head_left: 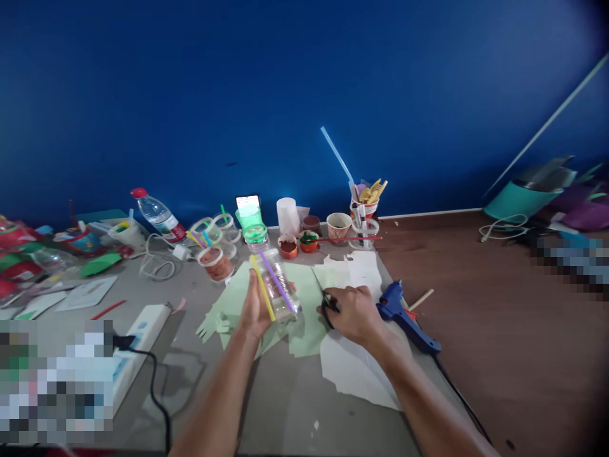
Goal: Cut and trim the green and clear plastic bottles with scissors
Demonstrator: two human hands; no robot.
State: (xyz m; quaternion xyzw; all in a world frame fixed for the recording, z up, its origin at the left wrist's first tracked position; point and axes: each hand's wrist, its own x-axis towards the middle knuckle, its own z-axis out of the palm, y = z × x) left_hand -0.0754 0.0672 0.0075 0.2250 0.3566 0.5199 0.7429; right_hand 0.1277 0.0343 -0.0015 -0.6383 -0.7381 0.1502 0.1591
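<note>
My left hand (257,308) is wrapped round a clear plastic bottle (284,289), tilted above the table. Along its side run a yellow straw (263,287) and a purple straw (276,282). Black-handled scissors (329,308) are in my right hand (354,311), their blades pointing away toward the back. Beneath both hands lie pale green paper pieces (304,339) and torn white paper (356,374). To the right of my right hand rests a blue glue gun (409,317).
Paint cups (288,246), a lit phone (248,206) and a cup of wooden cutlery (365,202) line the back by the blue wall. A water bottle (159,217) stands back left. A power strip (143,336) with a black cord lies front left.
</note>
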